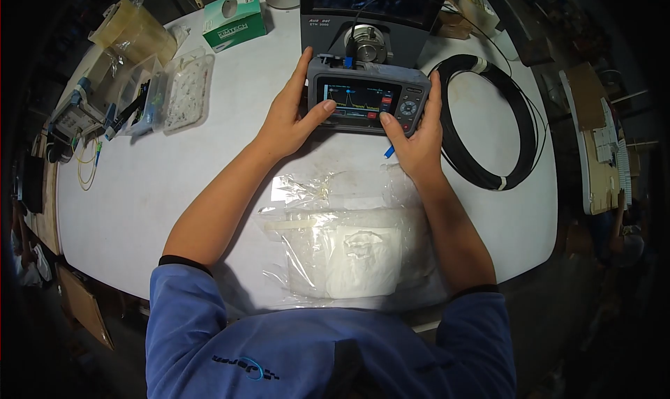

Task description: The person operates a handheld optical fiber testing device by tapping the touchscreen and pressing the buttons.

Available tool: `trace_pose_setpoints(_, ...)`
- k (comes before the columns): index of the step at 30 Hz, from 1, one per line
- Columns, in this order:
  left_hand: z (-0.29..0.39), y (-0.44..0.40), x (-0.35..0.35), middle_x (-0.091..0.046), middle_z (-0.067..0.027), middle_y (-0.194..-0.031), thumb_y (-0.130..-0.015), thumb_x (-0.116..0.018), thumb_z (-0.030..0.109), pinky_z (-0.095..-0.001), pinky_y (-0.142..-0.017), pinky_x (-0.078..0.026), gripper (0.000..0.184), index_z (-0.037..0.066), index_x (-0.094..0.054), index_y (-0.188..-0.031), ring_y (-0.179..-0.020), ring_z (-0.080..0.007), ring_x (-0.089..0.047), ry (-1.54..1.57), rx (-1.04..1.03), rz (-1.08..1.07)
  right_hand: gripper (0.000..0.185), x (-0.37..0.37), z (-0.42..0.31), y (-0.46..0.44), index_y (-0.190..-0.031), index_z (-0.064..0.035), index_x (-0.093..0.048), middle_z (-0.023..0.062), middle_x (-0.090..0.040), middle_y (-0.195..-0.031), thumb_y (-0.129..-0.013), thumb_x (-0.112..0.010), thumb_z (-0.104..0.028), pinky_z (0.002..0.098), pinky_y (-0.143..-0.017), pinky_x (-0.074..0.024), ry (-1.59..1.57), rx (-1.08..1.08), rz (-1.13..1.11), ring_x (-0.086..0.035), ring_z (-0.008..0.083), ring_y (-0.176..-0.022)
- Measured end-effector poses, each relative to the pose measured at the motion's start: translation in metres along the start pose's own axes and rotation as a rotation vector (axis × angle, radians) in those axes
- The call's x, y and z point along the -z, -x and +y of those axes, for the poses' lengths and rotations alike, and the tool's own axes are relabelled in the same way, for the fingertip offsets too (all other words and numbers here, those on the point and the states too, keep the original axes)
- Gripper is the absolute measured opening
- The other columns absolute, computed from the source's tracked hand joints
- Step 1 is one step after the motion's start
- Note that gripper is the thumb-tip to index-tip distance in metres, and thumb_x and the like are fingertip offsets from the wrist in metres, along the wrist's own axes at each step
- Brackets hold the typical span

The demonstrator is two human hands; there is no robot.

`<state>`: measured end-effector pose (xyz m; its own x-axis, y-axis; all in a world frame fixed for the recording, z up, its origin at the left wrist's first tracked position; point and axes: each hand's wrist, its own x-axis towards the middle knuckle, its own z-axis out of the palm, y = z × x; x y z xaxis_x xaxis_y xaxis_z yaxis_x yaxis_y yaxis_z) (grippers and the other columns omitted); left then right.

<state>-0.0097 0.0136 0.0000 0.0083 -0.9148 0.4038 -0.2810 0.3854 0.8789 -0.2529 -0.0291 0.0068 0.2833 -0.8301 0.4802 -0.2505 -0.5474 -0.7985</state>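
Note:
Both my hands hold a handheld OTDR tester (363, 98) by its two ends. Its lit screen shows a trace with a tall peak. My left hand (289, 120) wraps the left side, thumb on the screen's lower left corner. On the other side, my right hand (422, 144) grips the casing, with its thumb by the screen's lower right edge. A blue connector (348, 63) with a dark cable is plugged into the tester's top. Just below the tester lies a small blue cap-like piece (389, 151). Behind stands a grey machine (328, 40) with a round metal fitting.
A coil of black cable (452, 130) lies to the right. Clear plastic bags with a white tissue (364, 263) rest nearest my body. At left are a Kimtech box (235, 24), plastic trays (188, 95), a tape roll (132, 36) and a grey-blue device (78, 113) with yellow fibre.

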Motion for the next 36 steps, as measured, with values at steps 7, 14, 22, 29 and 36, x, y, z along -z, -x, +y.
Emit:
trace_pose_setpoints(7, 0.004, -0.001, 0.001, -0.054, -0.0279, -0.139, -0.096, -0.066, 0.028, -0.0387, -0.102, -0.049, 0.085, 0.004, -0.017, -0.161, -0.121, -0.0314, -0.062, 0.034, 0.035, -0.003, 0.096, -0.002, 0.002, -0.001, -0.159, 0.0037, -0.011, 0.0280, -0.055, -0.135, -0.088, -0.075, -0.012, 0.0375, -0.099, -0.0523, -0.073, 0.004, 0.001, -0.064, 0.0300, -0.117)
trace_pose_setpoints(14, 0.012, -0.003, -0.007, -0.062, -0.0234, -0.127, -0.096, -0.067, 0.029, -0.0345, -0.092, -0.052, 0.076, 0.003, -0.029, -0.156, -0.107, -0.0256, -0.066, 0.054, 0.095, 0.091, 0.095, -0.003, -0.001, -0.001, -0.158, 0.0052, -0.012, 0.0280, -0.057, -0.133, -0.088, -0.075, -0.011, 0.0374, -0.098, -0.0529, -0.045, 0.038, 0.016, -0.065, 0.0300, -0.115)
trace_pose_setpoints(22, 0.018, -0.005, -0.010, -0.070, -0.0138, -0.107, -0.096, -0.067, 0.029, -0.0277, -0.075, -0.051, 0.065, 0.006, -0.040, -0.151, -0.082, -0.0132, -0.065, -0.041, 0.193, 0.160, 0.095, -0.002, -0.002, -0.003, -0.158, 0.0054, -0.011, 0.0275, -0.057, -0.132, -0.088, -0.074, -0.009, 0.0373, -0.098, -0.0529, -0.065, 0.040, 0.007, -0.065, 0.0291, -0.115)
trace_pose_setpoints(29, 0.013, 0.002, 0.002, -0.068, -0.0139, -0.103, -0.102, -0.056, 0.033, -0.0306, -0.089, -0.047, 0.063, 0.008, -0.036, -0.156, -0.092, -0.0168, -0.062, -0.009, 0.089, 0.093, 0.094, 0.000, -0.002, -0.001, -0.157, 0.0063, -0.012, 0.0269, -0.059, -0.129, -0.089, -0.074, -0.010, 0.0373, -0.099, -0.0523, -0.096, 0.012, 0.002, -0.066, 0.0284, -0.113)
trace_pose_setpoints(36, 0.011, 0.003, 0.004, -0.064, -0.0138, -0.107, -0.103, -0.054, 0.035, -0.0310, -0.092, -0.045, 0.063, 0.010, -0.035, -0.158, -0.093, -0.0179, -0.059, -0.039, 0.118, 0.062, 0.091, -0.001, 0.001, -0.002, -0.157, 0.0073, -0.013, 0.0252, -0.059, -0.129, -0.091, -0.072, -0.012, 0.0365, -0.100, -0.0510, -0.153, -0.003, 0.009, -0.065, 0.0269, -0.114)
